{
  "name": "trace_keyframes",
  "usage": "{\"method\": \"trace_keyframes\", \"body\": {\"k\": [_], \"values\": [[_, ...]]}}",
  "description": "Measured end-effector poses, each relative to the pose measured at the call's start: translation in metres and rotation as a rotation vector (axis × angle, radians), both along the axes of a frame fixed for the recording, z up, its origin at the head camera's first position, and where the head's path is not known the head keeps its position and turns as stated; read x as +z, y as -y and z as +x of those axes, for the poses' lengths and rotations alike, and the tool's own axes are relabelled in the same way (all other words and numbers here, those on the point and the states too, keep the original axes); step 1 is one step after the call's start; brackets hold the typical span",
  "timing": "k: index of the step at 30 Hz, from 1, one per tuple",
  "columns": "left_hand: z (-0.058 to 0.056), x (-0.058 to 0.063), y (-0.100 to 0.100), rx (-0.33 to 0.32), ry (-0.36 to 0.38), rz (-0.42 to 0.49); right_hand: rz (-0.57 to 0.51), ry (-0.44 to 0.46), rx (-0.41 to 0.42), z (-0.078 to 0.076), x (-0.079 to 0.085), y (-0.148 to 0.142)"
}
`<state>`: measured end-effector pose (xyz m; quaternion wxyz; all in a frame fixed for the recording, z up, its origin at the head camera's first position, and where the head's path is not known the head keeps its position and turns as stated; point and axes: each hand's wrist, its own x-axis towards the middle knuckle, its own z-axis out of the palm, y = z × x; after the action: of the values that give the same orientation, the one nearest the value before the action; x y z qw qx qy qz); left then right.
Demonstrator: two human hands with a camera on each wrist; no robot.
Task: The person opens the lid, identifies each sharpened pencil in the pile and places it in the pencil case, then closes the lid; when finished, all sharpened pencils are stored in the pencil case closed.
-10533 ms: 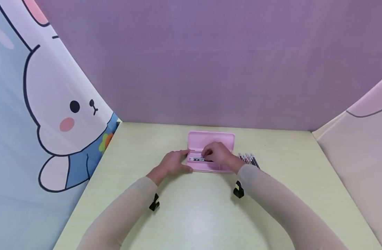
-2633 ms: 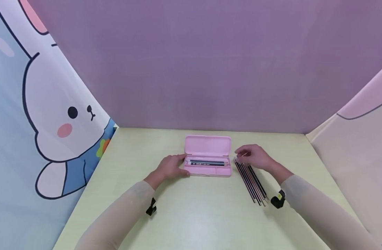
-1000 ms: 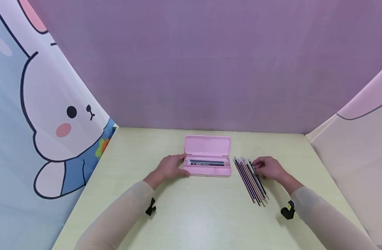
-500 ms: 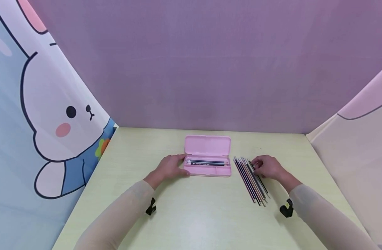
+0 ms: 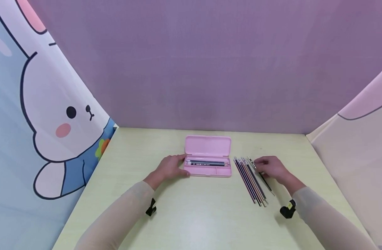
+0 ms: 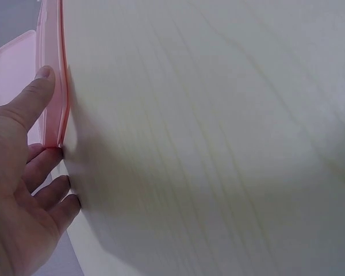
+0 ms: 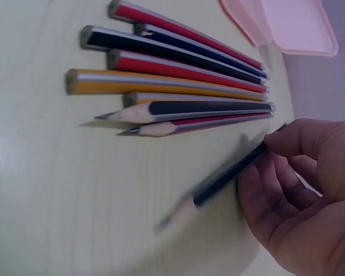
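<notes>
A pink pencil case (image 5: 208, 171) lies with its lid raised and dark pencils (image 5: 207, 163) in its long rear compartment. My left hand (image 5: 169, 168) holds the case's left end; in the left wrist view the thumb (image 6: 35, 96) lies along the case's front wall and fingers bend at its corner. Between thumb and fingertips, my right hand (image 5: 270, 168) pinches one dark pencil (image 7: 227, 175), its sharpened tip toward me and slightly blurred. Left of that hand is a row of several striped pencils (image 5: 248, 181) in red, yellow and dark colours, some sharpened, some blunt-ended.
The pale wooden table (image 5: 191, 211) carries the case and pencils. A purple cloth wall (image 5: 209, 69) rises behind it. A rabbit-printed cloth (image 5: 53, 104) borders the left side, and a pale cloth (image 5: 362, 156) the right.
The right hand earlier worked inside the case, then over the pencil row. Now it has drawn one dark pencil rightward, apart from the row. The left hand stays on the case.
</notes>
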<state>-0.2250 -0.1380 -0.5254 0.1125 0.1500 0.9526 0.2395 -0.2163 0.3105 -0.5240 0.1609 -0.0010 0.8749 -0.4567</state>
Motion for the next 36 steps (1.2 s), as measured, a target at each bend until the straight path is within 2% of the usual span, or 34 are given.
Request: {"method": "trace_keyframes", "body": {"k": [4, 10, 24, 30, 36], "values": [[0.001, 0.001, 0.000, -0.008, -0.006, 0.001, -0.047, 0.004, 0.022, -0.001, 0.002, -0.003], [-0.001, 0.000, 0.000, -0.005, -0.004, -0.005, 0.007, -0.032, 0.058, -0.001, 0.004, -0.002], [-0.003, -0.003, -0.001, 0.015, 0.011, -0.008, 0.078, -0.044, 0.012, 0.000, 0.001, 0.001], [-0.006, -0.003, 0.000, 0.015, 0.006, -0.013, 0.050, -0.043, 0.004, -0.007, 0.002, 0.001], [-0.009, -0.001, 0.000, 0.011, -0.007, -0.010, -0.031, -0.045, 0.046, -0.018, 0.011, -0.001]]}}
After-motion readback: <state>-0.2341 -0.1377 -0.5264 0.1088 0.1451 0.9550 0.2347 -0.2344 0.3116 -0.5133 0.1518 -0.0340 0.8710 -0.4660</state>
